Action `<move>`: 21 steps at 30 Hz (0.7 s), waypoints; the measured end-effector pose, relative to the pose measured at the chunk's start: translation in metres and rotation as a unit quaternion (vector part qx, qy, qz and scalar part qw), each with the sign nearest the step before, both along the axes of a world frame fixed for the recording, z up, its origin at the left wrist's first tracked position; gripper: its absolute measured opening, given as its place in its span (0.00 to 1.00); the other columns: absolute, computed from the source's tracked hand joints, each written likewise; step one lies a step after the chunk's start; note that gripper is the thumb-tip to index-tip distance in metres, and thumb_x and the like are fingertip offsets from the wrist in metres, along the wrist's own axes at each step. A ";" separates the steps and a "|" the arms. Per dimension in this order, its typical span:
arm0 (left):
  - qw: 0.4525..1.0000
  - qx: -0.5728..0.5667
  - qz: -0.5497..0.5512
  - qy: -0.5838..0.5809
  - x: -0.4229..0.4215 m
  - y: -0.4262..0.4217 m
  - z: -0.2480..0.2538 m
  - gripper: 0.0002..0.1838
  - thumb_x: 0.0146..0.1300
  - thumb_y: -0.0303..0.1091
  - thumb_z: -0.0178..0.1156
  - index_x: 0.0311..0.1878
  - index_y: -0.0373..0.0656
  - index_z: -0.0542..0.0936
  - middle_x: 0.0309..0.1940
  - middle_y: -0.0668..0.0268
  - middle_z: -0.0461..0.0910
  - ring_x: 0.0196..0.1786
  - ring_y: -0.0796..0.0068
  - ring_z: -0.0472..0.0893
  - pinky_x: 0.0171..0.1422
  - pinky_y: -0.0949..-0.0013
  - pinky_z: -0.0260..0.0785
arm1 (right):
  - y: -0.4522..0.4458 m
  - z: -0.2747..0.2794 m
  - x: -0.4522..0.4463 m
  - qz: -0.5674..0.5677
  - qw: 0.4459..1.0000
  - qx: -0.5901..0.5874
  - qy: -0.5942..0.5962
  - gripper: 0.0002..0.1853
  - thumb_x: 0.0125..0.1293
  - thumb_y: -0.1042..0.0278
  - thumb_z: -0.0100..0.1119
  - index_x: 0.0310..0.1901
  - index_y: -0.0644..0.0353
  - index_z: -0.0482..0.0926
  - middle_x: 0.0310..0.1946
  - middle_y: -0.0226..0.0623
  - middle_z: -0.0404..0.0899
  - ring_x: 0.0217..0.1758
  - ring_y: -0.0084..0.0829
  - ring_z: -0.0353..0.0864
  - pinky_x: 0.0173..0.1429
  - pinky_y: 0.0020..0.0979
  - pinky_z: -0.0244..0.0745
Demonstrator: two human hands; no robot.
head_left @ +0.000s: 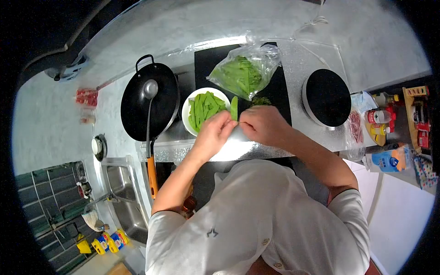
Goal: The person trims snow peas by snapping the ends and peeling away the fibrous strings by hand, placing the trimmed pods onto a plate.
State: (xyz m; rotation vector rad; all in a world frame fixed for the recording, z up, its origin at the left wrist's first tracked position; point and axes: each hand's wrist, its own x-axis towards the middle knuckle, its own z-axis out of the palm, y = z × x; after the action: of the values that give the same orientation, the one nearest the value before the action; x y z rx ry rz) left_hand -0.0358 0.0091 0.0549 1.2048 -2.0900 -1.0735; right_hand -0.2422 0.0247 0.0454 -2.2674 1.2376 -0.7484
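Observation:
My left hand (212, 134) is closed in a pinch on a flat green pea pod (234, 108), which stands up from the fingertips beside the bowl. Close by on the right, my right hand (266, 125) is also pinched, its fingertips near the pod's lower end; what they grip is too small to make out. A white bowl (184, 113) full of green pods (205, 108) sits just beyond my left hand. Behind both hands lies a clear plastic bag (270, 57) with more pods inside. Small green scraps (261, 100) lie on the black board (283, 94) above my right hand.
To the left stands a black wok (133, 107) with a ladle (150, 89) across it. A round black-topped hotplate (327, 98) is at right, near bottles (379, 117) and packets. The sink (130, 213) is at lower left.

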 end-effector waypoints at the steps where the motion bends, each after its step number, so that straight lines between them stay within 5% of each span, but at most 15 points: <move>1: 0.999 0.005 -0.014 -0.028 0.006 -0.001 0.001 0.11 0.69 0.33 0.61 0.35 0.37 0.73 0.26 0.58 0.74 0.29 0.62 0.73 0.35 0.62 0.66 | 0.001 0.005 -0.004 0.002 1.000 0.001 0.000 0.07 0.61 0.66 0.59 0.28 0.56 0.78 0.26 0.42 0.81 0.34 0.50 0.83 0.37 0.49 0.76; 7: 0.978 0.040 -0.050 -0.200 0.055 -0.007 -0.011 0.10 0.68 0.36 0.59 0.37 0.38 0.74 0.30 0.49 0.79 0.35 0.47 0.80 0.39 0.54 0.69 | 0.001 0.027 -0.053 -0.145 0.988 0.015 -0.057 0.07 0.62 0.71 0.56 0.38 0.58 0.84 0.32 0.41 0.83 0.36 0.48 0.84 0.43 0.47 0.80; 11: 0.979 0.067 0.021 -0.194 0.068 -0.012 -0.028 0.11 0.68 0.38 0.60 0.37 0.39 0.76 0.26 0.52 0.79 0.27 0.56 0.78 0.34 0.58 0.68 | -0.003 -0.033 -0.059 -0.158 0.982 -0.042 0.096 0.11 0.62 0.75 0.56 0.44 0.61 0.84 0.37 0.44 0.85 0.39 0.46 0.85 0.46 0.44 0.81; 13: 0.979 0.074 0.067 -0.180 0.070 -0.019 -0.035 0.11 0.67 0.38 0.60 0.36 0.39 0.77 0.28 0.49 0.81 0.35 0.45 0.82 0.37 0.53 0.70 | -0.004 -0.062 -0.055 -0.136 0.975 -0.059 0.163 0.12 0.62 0.75 0.56 0.46 0.63 0.84 0.37 0.44 0.85 0.39 0.46 0.86 0.46 0.44 0.81; 18: 0.970 0.044 0.112 -0.212 0.076 -0.025 -0.057 0.14 0.66 0.41 0.61 0.34 0.39 0.79 0.28 0.50 0.82 0.34 0.46 0.82 0.38 0.51 0.72 | -0.016 -0.064 -0.051 -0.179 0.939 0.094 0.279 0.08 0.65 0.66 0.59 0.42 0.59 0.82 0.33 0.44 0.83 0.37 0.44 0.84 0.40 0.43 0.78; 19: 0.966 0.027 0.127 -0.223 0.076 -0.025 -0.060 0.15 0.66 0.43 0.62 0.33 0.39 0.80 0.27 0.51 0.82 0.33 0.46 0.82 0.38 0.51 0.72 | -0.022 -0.065 -0.048 -0.178 0.939 0.095 0.279 0.08 0.65 0.66 0.59 0.42 0.59 0.82 0.33 0.44 0.83 0.37 0.44 0.84 0.40 0.43 0.78; 21: 0.957 0.013 0.132 -0.257 0.073 -0.023 -0.063 0.17 0.66 0.45 0.61 0.32 0.40 0.80 0.27 0.51 0.83 0.33 0.46 0.82 0.38 0.50 0.72 | -0.040 -0.072 -0.040 -0.220 0.972 -0.045 0.066 0.08 0.62 0.66 0.59 0.34 0.62 0.80 0.26 0.44 0.81 0.33 0.47 0.85 0.39 0.46 0.80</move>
State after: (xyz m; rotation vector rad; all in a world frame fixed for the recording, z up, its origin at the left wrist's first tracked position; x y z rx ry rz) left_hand 0.0368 -0.0142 -0.0080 1.8755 -2.1872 -0.7168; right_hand -0.2825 -0.0150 -0.0263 -2.1626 1.8380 -0.8288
